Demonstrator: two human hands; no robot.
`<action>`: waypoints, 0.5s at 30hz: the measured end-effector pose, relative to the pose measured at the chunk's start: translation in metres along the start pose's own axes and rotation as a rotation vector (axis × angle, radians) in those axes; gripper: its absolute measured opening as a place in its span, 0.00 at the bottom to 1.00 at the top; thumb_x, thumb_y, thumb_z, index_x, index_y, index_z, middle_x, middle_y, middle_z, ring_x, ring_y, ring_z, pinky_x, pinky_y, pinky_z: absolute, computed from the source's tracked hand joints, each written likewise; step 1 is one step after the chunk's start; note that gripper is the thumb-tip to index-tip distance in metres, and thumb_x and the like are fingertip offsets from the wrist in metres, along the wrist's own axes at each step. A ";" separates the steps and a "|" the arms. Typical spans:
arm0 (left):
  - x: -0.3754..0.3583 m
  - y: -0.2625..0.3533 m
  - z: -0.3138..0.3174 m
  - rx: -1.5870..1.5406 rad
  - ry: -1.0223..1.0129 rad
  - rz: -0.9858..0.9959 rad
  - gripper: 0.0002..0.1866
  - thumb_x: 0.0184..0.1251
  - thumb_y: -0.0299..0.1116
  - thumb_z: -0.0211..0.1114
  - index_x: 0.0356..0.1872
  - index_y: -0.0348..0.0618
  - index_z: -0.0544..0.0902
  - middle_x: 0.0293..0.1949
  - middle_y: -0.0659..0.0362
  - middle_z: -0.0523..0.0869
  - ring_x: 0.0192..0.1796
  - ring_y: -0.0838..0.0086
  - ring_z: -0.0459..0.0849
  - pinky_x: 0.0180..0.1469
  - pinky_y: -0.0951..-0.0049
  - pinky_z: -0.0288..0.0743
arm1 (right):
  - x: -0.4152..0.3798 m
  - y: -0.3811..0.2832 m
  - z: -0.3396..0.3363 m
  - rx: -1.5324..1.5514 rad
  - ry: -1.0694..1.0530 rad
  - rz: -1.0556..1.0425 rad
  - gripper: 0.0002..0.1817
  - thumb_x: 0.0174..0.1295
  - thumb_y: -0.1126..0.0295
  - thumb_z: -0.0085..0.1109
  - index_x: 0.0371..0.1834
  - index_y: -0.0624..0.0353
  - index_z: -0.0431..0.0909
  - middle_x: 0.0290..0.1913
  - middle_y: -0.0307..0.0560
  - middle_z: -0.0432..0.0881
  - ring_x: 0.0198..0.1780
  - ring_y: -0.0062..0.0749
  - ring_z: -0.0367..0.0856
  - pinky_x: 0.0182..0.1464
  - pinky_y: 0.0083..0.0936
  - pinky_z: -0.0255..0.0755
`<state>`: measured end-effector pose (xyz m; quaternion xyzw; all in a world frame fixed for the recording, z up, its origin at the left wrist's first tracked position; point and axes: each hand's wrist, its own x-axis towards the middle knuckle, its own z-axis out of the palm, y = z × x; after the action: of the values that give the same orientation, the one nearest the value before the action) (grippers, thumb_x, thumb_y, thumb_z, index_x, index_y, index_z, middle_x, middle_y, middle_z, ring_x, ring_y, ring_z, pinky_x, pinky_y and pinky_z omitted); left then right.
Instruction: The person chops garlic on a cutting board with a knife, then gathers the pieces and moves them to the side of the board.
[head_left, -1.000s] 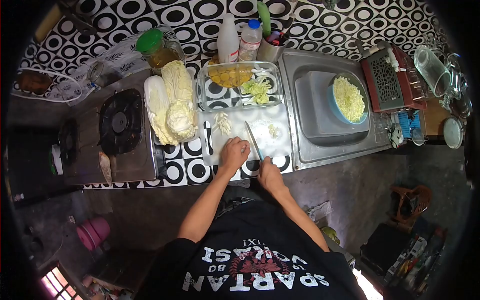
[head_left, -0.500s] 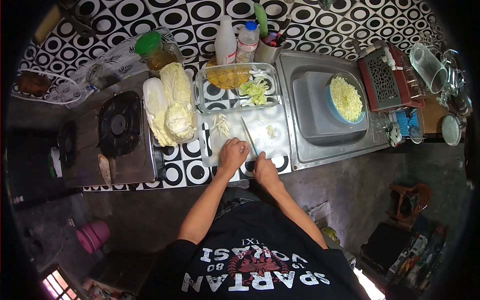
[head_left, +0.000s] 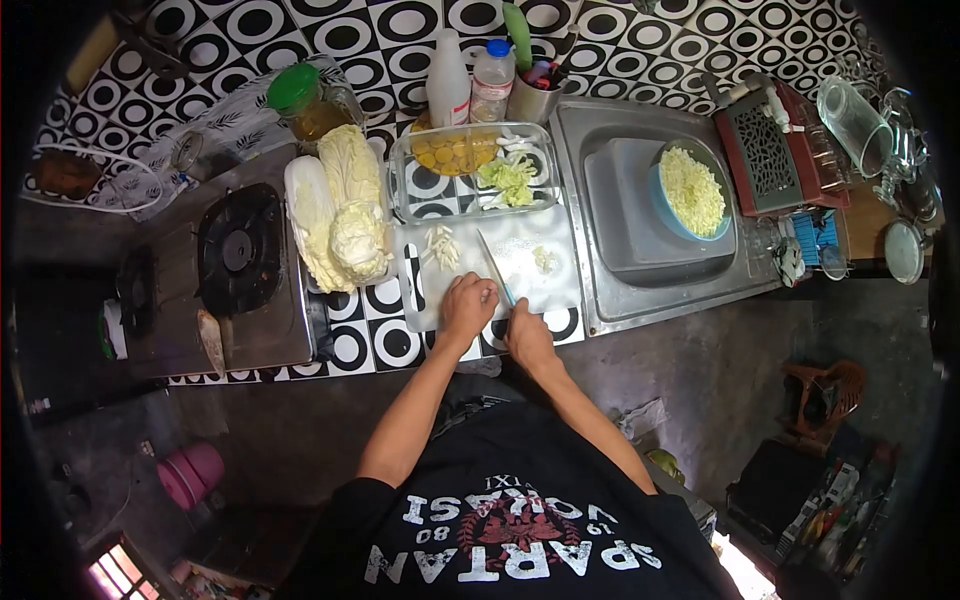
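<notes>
My right hand [head_left: 529,335] is closed around the handle of a kitchen knife [head_left: 493,262], its blade pointing away from me over a whitish cutting board [head_left: 560,225]. Just left of the blade, my left hand [head_left: 470,302] rests on the board with fingers curled together; what they hold is too small and covered to make out. Pale sliced strips [head_left: 441,247] lie beyond my left hand. To the right of the knife sits a small heap of finely chopped pieces [head_left: 543,260]. Behind the board stands a glass dish [head_left: 400,180] containing green leafy pieces [head_left: 509,178] and white pieces.
Napa cabbages [head_left: 345,215] lie left of the board, beside a gas stove [head_left: 270,320]. On the right, a bowl of chopped cabbage [head_left: 692,195] stands in the steel sink [head_left: 600,310]. A white bottle [head_left: 448,85], a blue-capped bottle [head_left: 492,85] and a utensil cup [head_left: 535,103] line the back.
The knife and my right hand have shifted very slightly left. My left hand stays curled in nearly the same spot, and the small heaps look unchanged.
</notes>
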<state>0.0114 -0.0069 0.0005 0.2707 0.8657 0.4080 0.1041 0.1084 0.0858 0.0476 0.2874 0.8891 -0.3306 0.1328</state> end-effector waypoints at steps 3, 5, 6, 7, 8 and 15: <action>0.000 0.002 -0.001 0.013 -0.002 -0.004 0.05 0.48 0.31 0.64 0.28 0.46 0.84 0.27 0.59 0.79 0.35 0.61 0.77 0.40 0.63 0.73 | -0.011 0.000 0.000 0.025 -0.029 0.002 0.11 0.61 0.72 0.47 0.40 0.68 0.62 0.28 0.73 0.77 0.36 0.68 0.78 0.41 0.54 0.71; 0.000 0.001 -0.001 0.017 -0.006 -0.022 0.05 0.48 0.31 0.64 0.27 0.46 0.84 0.28 0.59 0.79 0.36 0.61 0.77 0.40 0.63 0.73 | -0.020 0.000 0.003 -0.017 -0.097 0.095 0.17 0.54 0.75 0.56 0.44 0.69 0.61 0.33 0.72 0.79 0.41 0.65 0.79 0.44 0.50 0.73; 0.000 0.001 -0.001 0.027 -0.004 -0.011 0.05 0.49 0.31 0.64 0.28 0.46 0.84 0.28 0.59 0.79 0.36 0.61 0.77 0.40 0.63 0.73 | -0.023 -0.002 0.003 -0.038 -0.121 0.112 0.17 0.55 0.75 0.54 0.45 0.70 0.61 0.33 0.71 0.79 0.41 0.65 0.79 0.45 0.50 0.72; -0.001 0.001 -0.001 0.037 -0.004 0.001 0.05 0.49 0.31 0.64 0.28 0.46 0.84 0.28 0.59 0.79 0.36 0.61 0.77 0.41 0.63 0.73 | -0.021 -0.001 0.006 -0.040 -0.123 0.110 0.17 0.55 0.75 0.54 0.45 0.70 0.61 0.33 0.71 0.79 0.41 0.65 0.79 0.45 0.50 0.72; -0.001 0.001 -0.001 0.036 -0.004 0.000 0.05 0.49 0.31 0.64 0.28 0.46 0.84 0.28 0.59 0.79 0.36 0.61 0.77 0.41 0.63 0.73 | -0.017 0.002 0.012 -0.027 -0.104 0.117 0.17 0.55 0.75 0.53 0.45 0.70 0.61 0.33 0.71 0.79 0.41 0.65 0.79 0.45 0.50 0.72; -0.001 0.000 -0.003 0.000 -0.029 -0.004 0.04 0.50 0.30 0.64 0.28 0.46 0.84 0.30 0.58 0.80 0.37 0.61 0.77 0.42 0.63 0.73 | 0.001 0.001 0.001 0.014 -0.092 0.045 0.16 0.54 0.75 0.53 0.44 0.69 0.62 0.33 0.71 0.79 0.40 0.64 0.79 0.44 0.50 0.72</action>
<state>0.0110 -0.0093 0.0024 0.2751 0.8646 0.4038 0.1175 0.1079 0.0865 0.0457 0.2928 0.8730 -0.3465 0.1789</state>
